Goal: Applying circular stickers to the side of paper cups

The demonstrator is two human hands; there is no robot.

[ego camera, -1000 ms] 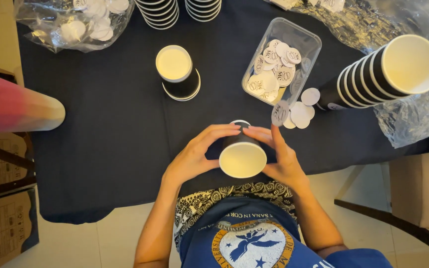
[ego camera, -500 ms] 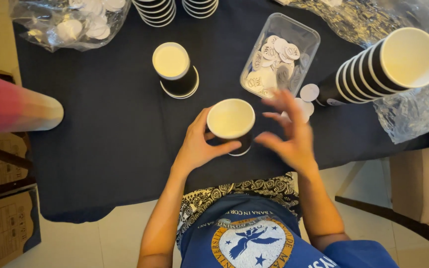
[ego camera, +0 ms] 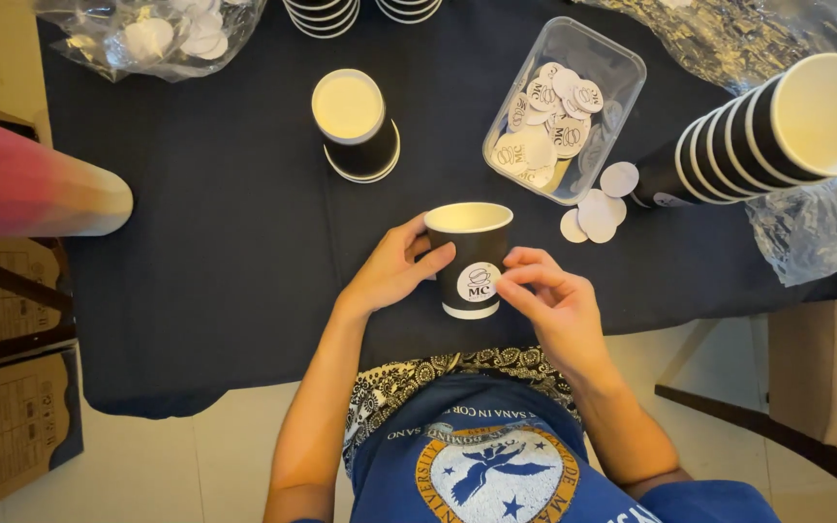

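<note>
Nearest: the person's blue shirt (ego camera: 496, 475) with a round emblem, at the table's edge.

Left hand (ego camera: 389, 271): curled around the left side of a black paper cup (ego camera: 472, 260), thumb across its front, gripping it. The cup stands upright on the dark tablecloth (ego camera: 215, 261), near the front edge of the table.

Right hand (ego camera: 549, 300): fingers bent, fingertips (ego camera: 508, 279) pressed against a round white sticker (ego camera: 480, 282) on the cup's front wall; it grips nothing.

Just beyond, right: loose white discs (ego camera: 593, 215) on the cloth, touching a clear plastic tub (ego camera: 612, 68) of round stickers.

Beyond, left: a short upright cup stack (ego camera: 356, 126).

Far right: a long stack of black cups (ego camera: 758, 136) lying on its side on crinkled plastic wrap (ego camera: 816, 232).

Far left: a clear bag of white discs (ego camera: 147, 34); a pink cone (ego camera: 21, 189) at the table's side.
</note>
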